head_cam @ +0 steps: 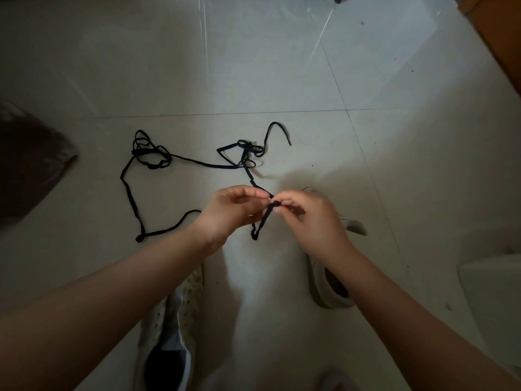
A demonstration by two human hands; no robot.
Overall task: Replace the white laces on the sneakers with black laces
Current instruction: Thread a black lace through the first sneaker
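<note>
A dark shape (28, 165) at the left edge is too dim to identify, and both pale sneakers (172, 320) on the tiled floor (282, 66) are partly hidden by the forearms. The black laces (149, 156) sprawl tangled from left to centre. The left hand (228, 213) and right hand (310, 218) each pinch one lace above the floor.

Dim, soft picture; pale glare on the floor tiles (253, 66) beyond the pinching fingers, arm shadows below them, edges bowed and darkened.
</note>
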